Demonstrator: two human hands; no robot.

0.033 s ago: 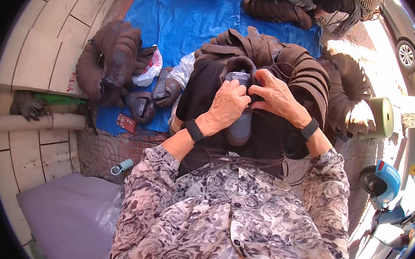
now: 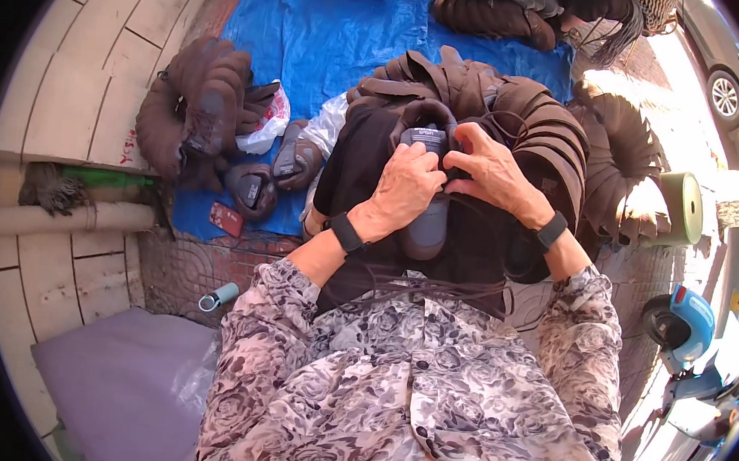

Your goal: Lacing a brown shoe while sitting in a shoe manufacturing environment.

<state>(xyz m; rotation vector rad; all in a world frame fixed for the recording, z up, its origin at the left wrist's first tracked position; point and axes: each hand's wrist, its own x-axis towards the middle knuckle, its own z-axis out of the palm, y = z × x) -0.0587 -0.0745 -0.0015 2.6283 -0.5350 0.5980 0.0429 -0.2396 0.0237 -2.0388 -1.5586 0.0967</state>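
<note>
A brown and grey shoe upper (image 2: 424, 230) lies over the dark cloth (image 2: 359, 157) on my lap, its collar pointing away from me and its grey toe toward me. My left hand (image 2: 408, 186) is closed, its fingertips pinched on the upper just below the labelled tongue (image 2: 427, 139). Close against its right side, my right hand (image 2: 498, 173) is bent with thumb and forefinger curled toward the opening. What sits between those right fingertips is too dark and small to make out. Thin dark laces (image 2: 434, 293) trail across my lap.
A curved row of nested brown uppers (image 2: 556, 136) lies just beyond my lap; further bundles stand left (image 2: 194, 103) and right (image 2: 619, 154). Loose uppers (image 2: 251, 190) and a red phone-like object (image 2: 225, 219) rest by the blue tarp (image 2: 314, 38). A green spool (image 2: 679, 209) stands right.
</note>
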